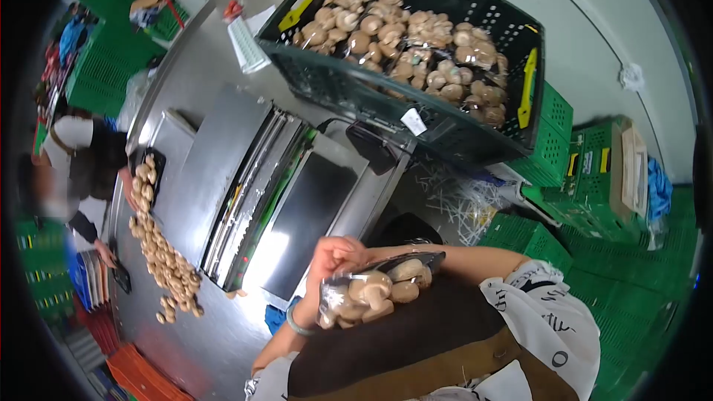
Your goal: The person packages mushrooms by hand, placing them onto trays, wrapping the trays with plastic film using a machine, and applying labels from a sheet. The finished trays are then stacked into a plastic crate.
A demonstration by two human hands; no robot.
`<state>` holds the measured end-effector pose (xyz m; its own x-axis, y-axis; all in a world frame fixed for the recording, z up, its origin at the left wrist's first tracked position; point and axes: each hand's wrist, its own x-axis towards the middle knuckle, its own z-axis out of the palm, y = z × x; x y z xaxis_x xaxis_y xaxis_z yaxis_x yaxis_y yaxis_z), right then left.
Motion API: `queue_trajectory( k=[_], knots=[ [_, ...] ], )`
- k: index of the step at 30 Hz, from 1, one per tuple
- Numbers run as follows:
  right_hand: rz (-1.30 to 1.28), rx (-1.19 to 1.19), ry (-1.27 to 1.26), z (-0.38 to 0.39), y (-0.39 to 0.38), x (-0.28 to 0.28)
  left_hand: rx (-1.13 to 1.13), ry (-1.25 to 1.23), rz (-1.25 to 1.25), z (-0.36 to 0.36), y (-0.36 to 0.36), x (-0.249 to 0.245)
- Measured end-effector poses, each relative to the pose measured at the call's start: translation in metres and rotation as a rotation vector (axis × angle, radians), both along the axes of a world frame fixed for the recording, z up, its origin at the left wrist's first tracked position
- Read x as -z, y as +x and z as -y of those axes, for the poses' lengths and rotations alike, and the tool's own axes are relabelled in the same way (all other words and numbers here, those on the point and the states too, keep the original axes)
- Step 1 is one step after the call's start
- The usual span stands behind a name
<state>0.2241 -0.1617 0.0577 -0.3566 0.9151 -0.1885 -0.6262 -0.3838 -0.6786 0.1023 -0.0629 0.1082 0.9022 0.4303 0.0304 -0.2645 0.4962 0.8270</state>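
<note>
Close to my apron a film-wrapped tray of brown mushrooms [379, 293] is tilted, its shiny film facing me. My left hand [317, 282], with a bracelet at the wrist, is closed at the tray's left end. From the right my other forearm runs behind the tray, and my right hand [343, 251] is curled at its upper left edge. The two hands overlap there, and several fingertips are hidden. Just beyond them is a wrapping machine [256, 193] with a film roll and a dark flat plate [312, 204].
A dark green crate [334, 74] at the back holds several wrapped mushroom packs. Loose mushrooms [167, 260] lie on the steel table [223, 341]. Across it a co-worker [96, 148] has a hand at a black tray [152, 167]. Green crates [594, 178] stand at right.
</note>
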Motion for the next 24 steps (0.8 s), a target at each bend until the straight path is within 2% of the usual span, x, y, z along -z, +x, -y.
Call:
queue_trajectory(
  k=[1, 2, 3, 5, 6, 7, 8, 10, 12, 13, 14, 15, 16, 17, 18, 19, 20, 21, 24],
  knots=[
    [-0.005, 0.025, 0.274, -0.022, 0.017, -0.044, 0.07, 0.04, 0.011, 0.001, 0.005, -0.008],
    [0.44, -0.116, 0.152, -0.011, 0.038, -0.019, 0.136, 0.056, 0.004, 0.003, 0.009, -0.01],
    [0.834, -0.354, 0.051, 0.001, 0.059, 0.006, 0.225, 0.018, -0.033, 0.003, 0.011, -0.014],
    [1.215, -0.37, 0.029, -0.022, 0.109, -0.08, 0.371, -0.029, -0.098, 0.0, 0.016, -0.02],
    [1.013, -0.086, -0.015, -0.016, 0.123, -0.106, 0.429, -0.053, -0.123, -0.004, 0.018, -0.024],
    [0.844, 0.023, 0.25, -0.012, 0.118, -0.123, 0.471, -0.06, -0.15, -0.006, 0.02, -0.026],
    [0.814, 0.039, 0.446, -0.015, 0.1, -0.134, 0.485, -0.064, -0.172, -0.008, 0.021, -0.026],
    [1.153, -0.193, 0.488, -0.028, 0.079, -0.141, 0.466, -0.037, -0.227, -0.012, 0.03, -0.02],
    [1.011, -0.274, 0.246, -0.045, 0.104, -0.138, 0.37, 0.067, -0.327, -0.011, 0.043, 0.002],
    [1.026, -0.037, 0.306, -0.04, 0.116, -0.117, 0.283, 0.21, -0.422, -0.01, 0.045, 0.027],
    [0.995, 0.091, 0.246, -0.038, 0.139, -0.122, 0.195, 0.378, -0.529, -0.013, 0.045, 0.053],
    [1.126, 0.275, 0.245, -0.034, 0.164, -0.126, 0.12, 0.322, -0.568, -0.021, 0.049, 0.054],
    [0.979, 0.456, 0.133, -0.027, 0.193, -0.121, 0.043, 0.256, -0.586, -0.03, 0.054, 0.054],
    [0.925, 0.704, -0.065, -0.02, 0.215, -0.127, -0.061, -0.046, -0.57, -0.037, 0.071, 0.014],
    [0.365, 0.97, -0.248, -0.02, 0.231, -0.144, -0.09, -0.06, -0.58, -0.053, 0.062, 0.03],
    [0.225, 1.0, 0.036, -0.018, 0.263, -0.125, -0.157, -0.102, -0.577, -0.062, 0.058, 0.033],
    [0.293, 1.058, 0.076, -0.022, 0.285, -0.123, -0.228, -0.14, -0.565, -0.07, 0.057, 0.034],
    [0.278, 1.115, 0.013, -0.025, 0.302, -0.111, -0.244, -0.139, -0.565, -0.076, 0.057, 0.034],
    [0.285, 1.046, -0.14, -0.034, 0.328, -0.049, -0.271, -0.156, -0.57, -0.086, 0.053, 0.032]
  ],
)
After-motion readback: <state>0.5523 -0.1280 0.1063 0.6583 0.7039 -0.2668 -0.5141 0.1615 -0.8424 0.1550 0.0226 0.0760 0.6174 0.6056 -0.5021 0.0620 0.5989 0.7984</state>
